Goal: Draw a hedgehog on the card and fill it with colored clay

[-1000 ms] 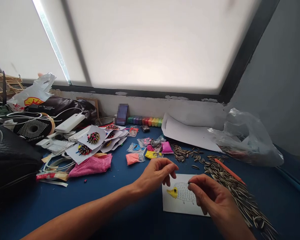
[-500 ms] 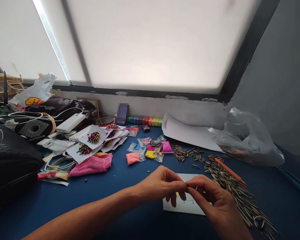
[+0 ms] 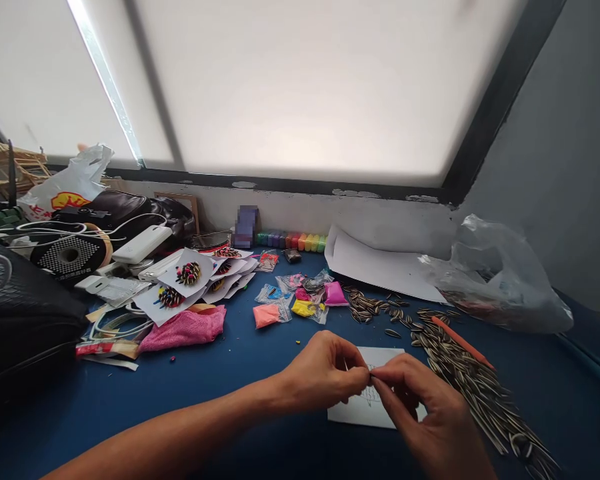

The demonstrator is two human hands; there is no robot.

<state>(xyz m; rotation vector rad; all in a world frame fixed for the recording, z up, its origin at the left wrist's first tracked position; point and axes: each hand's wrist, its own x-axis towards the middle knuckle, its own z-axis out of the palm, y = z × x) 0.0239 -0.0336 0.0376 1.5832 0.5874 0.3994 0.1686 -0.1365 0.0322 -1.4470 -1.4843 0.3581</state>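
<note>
My left hand (image 3: 327, 370) and my right hand (image 3: 425, 403) meet fingertip to fingertip above a white sheet of paper (image 3: 350, 413). Both are closed in a pinch, on a tiny dark bit whose kind I cannot make out. Lines of a drawing show on the paper beneath, partly hidden by my fingers. To the right of my right hand spreads a long pile of striped sunflower seeds (image 3: 473, 387), with an orange pen-like stick (image 3: 463, 342) lying across it. Beyond my hands are small packets of coloured clay, among them yellow (image 3: 304, 308), pink (image 3: 335, 294) and orange (image 3: 266, 316).
Seed-decorated paper cards (image 3: 187, 273) are stacked at the left, behind a pink cloth (image 3: 185, 330). A black bag (image 3: 25, 333) and a white power bank (image 3: 143, 245) lie farther left. At the back right are large white sheets (image 3: 380, 267) and a clear plastic bag (image 3: 510, 287).
My left fingers have curled in more and cover less of the paper's lower part. The pinched fingertips have shifted slightly left, still together.
</note>
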